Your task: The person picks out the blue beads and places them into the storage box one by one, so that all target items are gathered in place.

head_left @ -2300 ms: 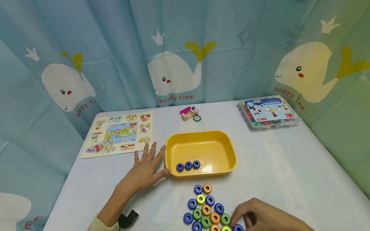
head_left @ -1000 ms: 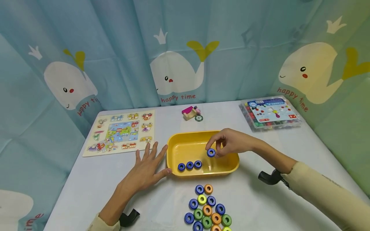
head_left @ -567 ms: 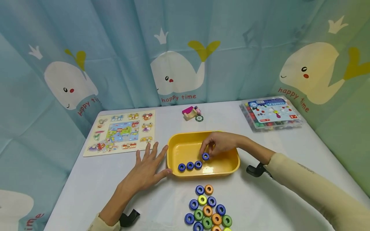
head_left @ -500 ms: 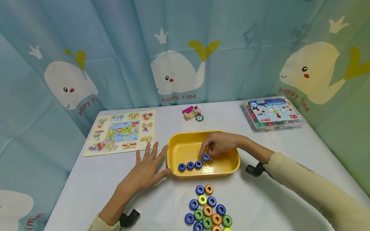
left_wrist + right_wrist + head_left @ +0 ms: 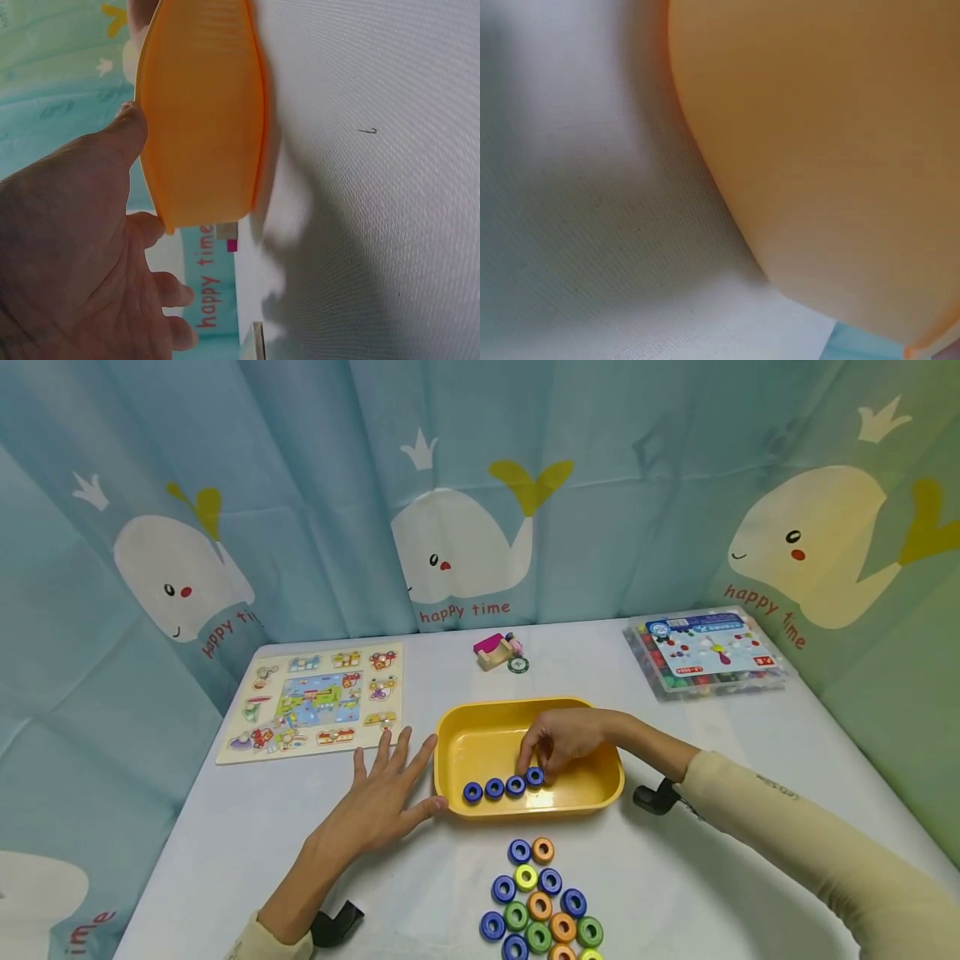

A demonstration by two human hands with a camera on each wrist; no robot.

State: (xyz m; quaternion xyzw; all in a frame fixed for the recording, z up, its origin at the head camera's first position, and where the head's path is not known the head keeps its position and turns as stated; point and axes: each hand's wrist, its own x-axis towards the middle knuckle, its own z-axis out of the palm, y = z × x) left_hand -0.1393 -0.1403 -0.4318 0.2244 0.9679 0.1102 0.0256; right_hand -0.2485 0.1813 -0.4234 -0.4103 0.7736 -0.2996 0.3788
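In the head view, my right hand (image 5: 567, 741) reaches inside the yellow tray (image 5: 491, 727) and pinches a blue ring-shaped bead (image 5: 535, 777). That bead sits at the right end of a short row of blue beads (image 5: 494, 788) along the tray's near side. My left hand (image 5: 377, 802) is spread at the tray's left end, its thumb and a fingertip touching the rim. The left wrist view shows the left thumb (image 5: 124, 131) against the rim of the tray (image 5: 202, 120). Only the tray's outer wall (image 5: 832, 165) fills the right wrist view; the right fingers are hidden there.
Several blue, orange, yellow and green ring beads (image 5: 539, 906) lie in front of the tray. A wooden puzzle board (image 5: 315, 697) is at the back left, small toy pieces (image 5: 495, 653) stand behind the tray, and a clear plastic case (image 5: 705, 652) is at the back right.
My right hand has come from the bead pile into the tray with a blue bead and lowered it beside the row. The left hand has stayed at the tray's edge.
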